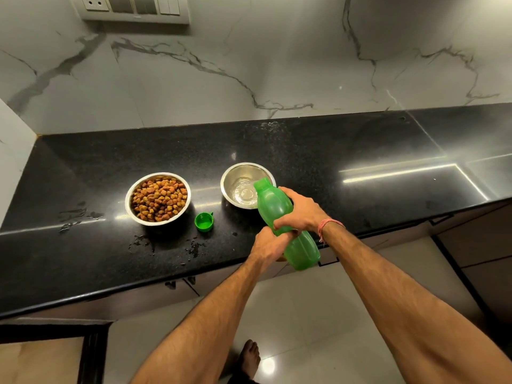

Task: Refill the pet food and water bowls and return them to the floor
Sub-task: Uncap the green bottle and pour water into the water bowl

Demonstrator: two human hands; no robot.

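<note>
Water bowl (243, 187) on the bench (318, 151) sits under the tilted green bottle (279, 217), which both the left hand (270, 245) and right hand (300, 210) grip; water flow is unclear.

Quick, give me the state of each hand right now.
Left hand: grips the lower part of the green bottle.
Right hand: grips the same bottle at its middle, tilted over the water bowl.
</note>
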